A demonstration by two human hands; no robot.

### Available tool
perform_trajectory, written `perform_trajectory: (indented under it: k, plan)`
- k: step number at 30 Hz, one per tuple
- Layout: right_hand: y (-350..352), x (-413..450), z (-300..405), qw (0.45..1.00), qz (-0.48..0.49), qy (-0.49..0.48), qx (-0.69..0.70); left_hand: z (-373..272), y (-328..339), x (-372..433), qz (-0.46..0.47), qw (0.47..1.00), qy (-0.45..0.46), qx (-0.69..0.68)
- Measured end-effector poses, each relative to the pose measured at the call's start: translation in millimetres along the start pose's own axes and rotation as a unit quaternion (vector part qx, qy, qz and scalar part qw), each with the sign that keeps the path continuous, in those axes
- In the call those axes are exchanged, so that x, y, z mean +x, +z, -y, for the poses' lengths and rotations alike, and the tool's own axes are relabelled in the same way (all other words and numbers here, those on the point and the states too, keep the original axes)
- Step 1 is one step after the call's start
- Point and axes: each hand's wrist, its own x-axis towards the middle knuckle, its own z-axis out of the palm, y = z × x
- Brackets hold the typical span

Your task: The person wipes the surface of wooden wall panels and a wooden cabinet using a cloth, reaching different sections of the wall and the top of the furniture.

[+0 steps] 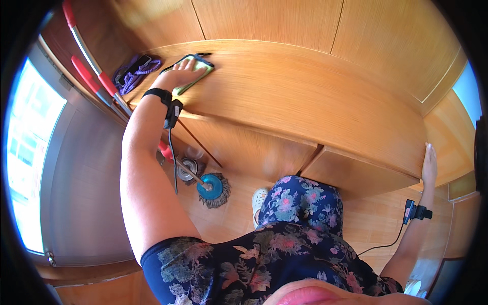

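My left hand (185, 73) lies flat on a folded green cloth with a dark border (204, 65). Its fingers are spread and press the cloth onto the top of a long wooden cabinet (289, 91), near its left end. At the other end of the cabinet, my right hand (429, 167) rests against the side edge with its fingers stretched out. That hand shows nearly edge-on, so its grip is hard to make out. Each wrist wears a black strap with a small cabled device.
A dark phone-like device (134, 69) and a purple strap (131, 84) lie at the top's left end. Mops with red-and-metal handles (85, 44) lean there; a blue mop head (211, 187) stands on the floor. A cabinet door (358, 171) juts near my legs. A glazed door (84, 183) stands left.
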Motion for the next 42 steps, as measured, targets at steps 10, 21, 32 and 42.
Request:
perform_trajectory:
  k: [10,21,32,42]
  plan:
    - [-9.6,-17.7,34.6,0.999,-0.022,0.030,-0.013,116.9,5.1,76.5,0.007,0.956,0.043,0.291]
    - [-23.5,-33.3,76.6,0.998,-0.053,0.017,-0.023,71.6,12.8,81.3,0.018,0.940,0.062,0.334]
    - [-27.0,-34.4,73.2,0.994,-0.106,0.008,-0.035,-135.3,9.3,-17.2,-0.023,0.969,0.246,-0.025]
    - [-11.9,-31.8,68.3,0.960,-0.269,-0.072,-0.004,-429.5,-9.3,-119.7,0.015,0.880,0.474,0.024]
